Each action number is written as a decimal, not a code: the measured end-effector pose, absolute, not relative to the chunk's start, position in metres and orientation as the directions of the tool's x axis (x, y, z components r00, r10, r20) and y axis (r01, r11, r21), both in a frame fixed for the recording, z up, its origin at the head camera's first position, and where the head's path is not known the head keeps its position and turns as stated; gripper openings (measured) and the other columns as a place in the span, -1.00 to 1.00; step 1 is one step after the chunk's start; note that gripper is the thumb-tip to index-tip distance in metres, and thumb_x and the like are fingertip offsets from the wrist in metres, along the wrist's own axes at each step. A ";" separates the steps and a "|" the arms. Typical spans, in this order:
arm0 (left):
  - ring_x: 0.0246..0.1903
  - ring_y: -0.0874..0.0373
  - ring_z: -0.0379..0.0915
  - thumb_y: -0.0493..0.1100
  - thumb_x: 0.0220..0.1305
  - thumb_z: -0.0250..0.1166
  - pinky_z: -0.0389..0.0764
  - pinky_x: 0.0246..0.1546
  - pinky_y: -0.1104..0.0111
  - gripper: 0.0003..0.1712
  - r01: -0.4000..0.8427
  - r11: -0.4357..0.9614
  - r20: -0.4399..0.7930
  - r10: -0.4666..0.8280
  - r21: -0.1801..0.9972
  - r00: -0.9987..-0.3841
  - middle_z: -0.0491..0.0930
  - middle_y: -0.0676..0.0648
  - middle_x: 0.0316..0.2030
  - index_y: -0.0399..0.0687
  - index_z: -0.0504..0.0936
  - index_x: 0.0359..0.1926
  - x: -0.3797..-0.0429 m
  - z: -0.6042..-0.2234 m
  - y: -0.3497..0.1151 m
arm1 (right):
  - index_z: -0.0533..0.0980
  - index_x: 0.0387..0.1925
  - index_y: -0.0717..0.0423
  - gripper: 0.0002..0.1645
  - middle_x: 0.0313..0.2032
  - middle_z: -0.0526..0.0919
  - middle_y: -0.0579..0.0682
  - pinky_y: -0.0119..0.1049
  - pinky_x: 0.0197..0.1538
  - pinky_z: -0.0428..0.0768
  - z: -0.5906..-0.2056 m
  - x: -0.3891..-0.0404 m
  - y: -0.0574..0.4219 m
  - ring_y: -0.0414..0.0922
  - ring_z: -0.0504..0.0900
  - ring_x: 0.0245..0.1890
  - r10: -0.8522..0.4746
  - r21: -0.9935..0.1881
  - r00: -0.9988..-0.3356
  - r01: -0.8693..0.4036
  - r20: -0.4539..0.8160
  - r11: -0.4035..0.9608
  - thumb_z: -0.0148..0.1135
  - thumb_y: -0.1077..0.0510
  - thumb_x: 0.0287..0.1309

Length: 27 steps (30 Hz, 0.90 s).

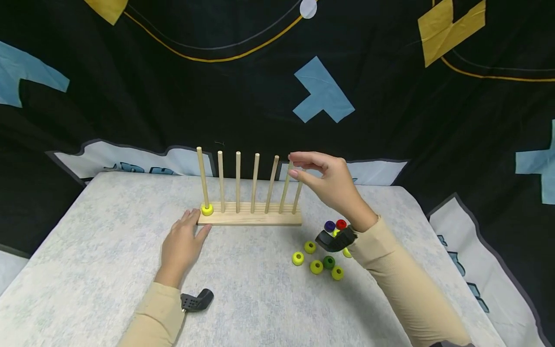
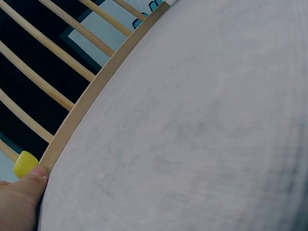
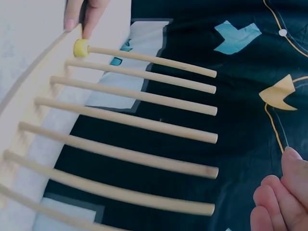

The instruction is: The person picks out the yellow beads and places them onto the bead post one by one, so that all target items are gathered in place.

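Observation:
A wooden peg rack (image 1: 249,220) with several upright dowels stands toward the back of the table. One yellow bead (image 1: 207,209) sits at the bottom of its leftmost dowel. My left hand (image 1: 182,243) holds the rack's left end, thumb at the front edge and fingers by the end face, close to that bead. Over at the right end, my right hand (image 1: 327,180) is raised beside the tops of the last dowels. Its fingers are loosely bent with the thumb apart from them, and nothing shows between them in the head or right wrist view.
Loose beads lie right of the rack under my right forearm: several yellow ones (image 1: 316,267), a green one (image 1: 329,262), a purple one (image 1: 330,226) and a red one (image 1: 341,224). Part of the group is hidden by the wrist camera (image 1: 336,239). A black patterned cloth (image 1: 243,101) hangs behind the table.

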<state>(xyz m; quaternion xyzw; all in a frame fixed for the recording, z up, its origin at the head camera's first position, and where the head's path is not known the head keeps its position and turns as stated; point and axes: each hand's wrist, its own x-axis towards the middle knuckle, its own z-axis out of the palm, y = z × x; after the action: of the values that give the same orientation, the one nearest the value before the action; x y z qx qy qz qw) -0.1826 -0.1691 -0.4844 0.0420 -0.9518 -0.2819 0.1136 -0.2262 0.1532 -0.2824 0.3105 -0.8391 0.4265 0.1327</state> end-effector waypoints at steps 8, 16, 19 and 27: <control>0.45 -0.31 0.11 0.08 0.43 0.19 0.24 0.33 -0.31 -0.27 -0.019 0.836 0.185 -0.143 0.549 -0.972 0.26 -0.25 0.45 -0.20 0.27 0.46 -0.182 -0.485 -0.169 | 0.62 0.11 0.06 -0.56 0.05 0.72 -0.04 -0.12 0.21 0.64 -0.308 -0.206 0.188 -0.15 0.68 0.02 -0.357 -0.629 -0.832 -0.554 0.424 0.545 0.41 0.09 0.18; 0.45 -0.29 0.12 0.06 0.43 0.20 0.24 0.35 -0.28 -0.28 -0.007 0.839 0.202 -0.140 0.544 -0.969 0.27 -0.27 0.44 -0.22 0.28 0.45 -0.182 -0.484 -0.169 | 0.63 0.08 0.02 -0.59 0.02 0.73 -0.05 -0.41 0.15 0.63 -0.342 -0.191 0.230 -0.16 0.67 0.00 -0.282 -0.655 -0.892 -0.451 0.353 0.606 0.40 0.07 0.19; 0.45 -0.29 0.13 0.05 0.43 0.21 0.25 0.35 -0.27 -0.28 -0.002 0.843 0.210 -0.136 0.538 -0.968 0.28 -0.28 0.43 -0.24 0.29 0.44 -0.182 -0.484 -0.169 | 0.63 0.06 0.02 -0.61 0.00 0.73 -0.04 -0.32 0.15 0.65 -0.356 -0.188 0.246 -0.13 0.68 -0.01 -0.245 -0.648 -0.914 -0.402 0.322 0.647 0.39 0.06 0.20; 0.44 -0.29 0.14 0.05 0.43 0.21 0.27 0.35 -0.26 -0.28 0.004 0.843 0.222 -0.137 0.538 -0.965 0.30 -0.29 0.42 -0.25 0.30 0.43 -0.181 -0.484 -0.168 | 0.61 0.10 0.06 -0.56 0.01 0.72 0.02 -0.01 0.12 0.66 -0.393 -0.178 0.283 -0.05 0.69 -0.01 -0.178 -0.633 -0.959 -0.278 0.219 0.723 0.39 0.03 0.21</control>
<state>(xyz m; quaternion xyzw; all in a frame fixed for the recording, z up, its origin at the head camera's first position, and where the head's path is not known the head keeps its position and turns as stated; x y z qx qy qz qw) -0.1811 -0.1681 -0.4841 0.0351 -0.9516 -0.2779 0.1267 -0.1778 0.2830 -0.3934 0.1231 -0.9254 0.3513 0.0715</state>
